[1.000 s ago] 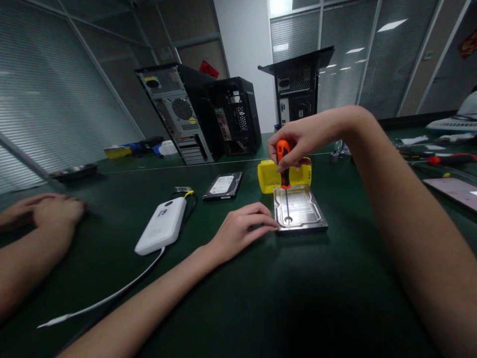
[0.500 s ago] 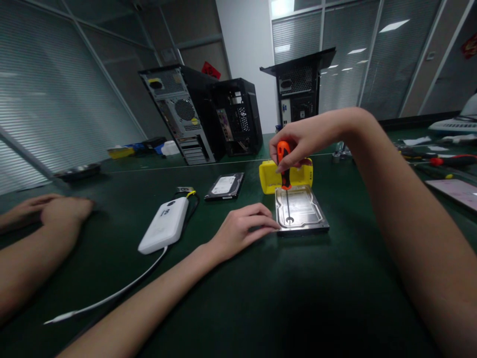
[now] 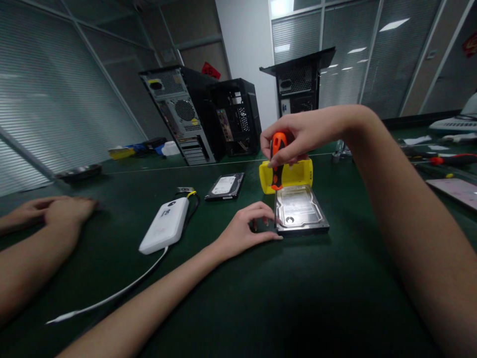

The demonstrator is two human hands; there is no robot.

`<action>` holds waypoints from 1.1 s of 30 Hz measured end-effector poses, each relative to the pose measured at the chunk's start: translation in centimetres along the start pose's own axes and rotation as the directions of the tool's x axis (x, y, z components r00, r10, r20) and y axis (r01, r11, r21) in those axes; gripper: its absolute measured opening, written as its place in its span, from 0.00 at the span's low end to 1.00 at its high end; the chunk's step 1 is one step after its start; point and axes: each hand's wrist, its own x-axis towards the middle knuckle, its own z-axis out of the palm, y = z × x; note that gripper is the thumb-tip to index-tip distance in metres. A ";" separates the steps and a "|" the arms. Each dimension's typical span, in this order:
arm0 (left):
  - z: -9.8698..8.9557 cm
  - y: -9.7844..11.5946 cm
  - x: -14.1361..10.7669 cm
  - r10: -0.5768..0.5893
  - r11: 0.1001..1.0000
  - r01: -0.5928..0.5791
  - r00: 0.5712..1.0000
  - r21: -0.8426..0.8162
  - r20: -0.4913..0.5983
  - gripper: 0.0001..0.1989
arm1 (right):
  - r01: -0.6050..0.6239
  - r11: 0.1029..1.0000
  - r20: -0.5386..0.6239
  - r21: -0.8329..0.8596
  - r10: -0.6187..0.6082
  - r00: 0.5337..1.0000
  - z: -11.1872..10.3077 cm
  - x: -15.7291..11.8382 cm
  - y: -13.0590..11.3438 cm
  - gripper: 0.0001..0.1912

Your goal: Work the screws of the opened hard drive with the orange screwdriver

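My right hand (image 3: 285,141) is closed round the orange and black handle of a screwdriver (image 3: 278,174). The shaft points down along the left side of a silver hard drive (image 3: 300,204), its tip near the front left corner. That drive lies flat with its metal cover up and a round hole near the front. My left hand (image 3: 249,226) curves round the same corner, thumb at the front edge and fingers by the left side, close to the screwdriver tip. Behind the drive a yellow tray (image 3: 303,174) stands, partly hidden by my right hand.
A second hard drive (image 3: 224,186) and a white power bank (image 3: 166,224) with a cable lie left of centre. Another person's hands (image 3: 67,211) rest at far left. Computer cases (image 3: 190,112) stand behind; tools (image 3: 452,160) and a pink panel (image 3: 456,190) lie right.
My right hand has shifted the screwdriver left, from the hole in the drive's cover to its left edge. The thumb and fingers of my left hand have spread round the corner.
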 end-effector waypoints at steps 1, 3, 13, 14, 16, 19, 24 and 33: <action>0.0 0.0 0.1 -0.013 1.000 0.013 1.000 -0.006 0.006 0.14 | 0.000 1.000 0.010 -0.001 0.000 1.000 0.0 0.1 0.0 0.18; 0.0 0.0 0.2 -0.039 0.999 0.039 0.999 -0.022 0.020 0.13 | 0.003 1.000 0.027 -0.006 -0.003 1.000 0.0 0.4 0.0 0.17; 0.7 0.2 0.5 -0.135 0.988 0.135 0.991 -0.077 0.009 0.13 | -0.024 0.997 0.045 -0.067 0.027 0.999 0.0 0.6 -0.4 0.16; 0.8 0.3 0.5 -0.144 0.986 0.144 0.990 -0.083 0.010 0.13 | -0.026 0.997 0.042 -0.072 0.029 0.999 0.1 0.7 -0.5 0.16; 0.9 0.5 0.6 -0.153 0.983 0.154 0.988 -0.098 0.016 0.12 | -0.028 0.997 0.037 -0.078 0.031 0.999 0.2 0.7 -0.6 0.16; 1.1 0.7 0.6 -0.149 0.980 0.151 0.988 -0.126 0.026 0.12 | -0.030 0.996 0.028 -0.083 0.032 0.999 0.3 0.8 -0.6 0.15; 1.3 0.5 0.7 -0.181 0.969 0.184 0.983 -0.164 0.033 0.12 | -0.020 0.996 0.015 -0.083 0.021 1.000 0.3 0.8 -0.6 0.15; 1.0 0.3 0.8 -0.211 0.943 0.226 0.974 -0.246 0.085 0.11 | 0.016 0.995 0.024 -0.103 -0.014 1.000 0.4 0.6 -1.0 0.14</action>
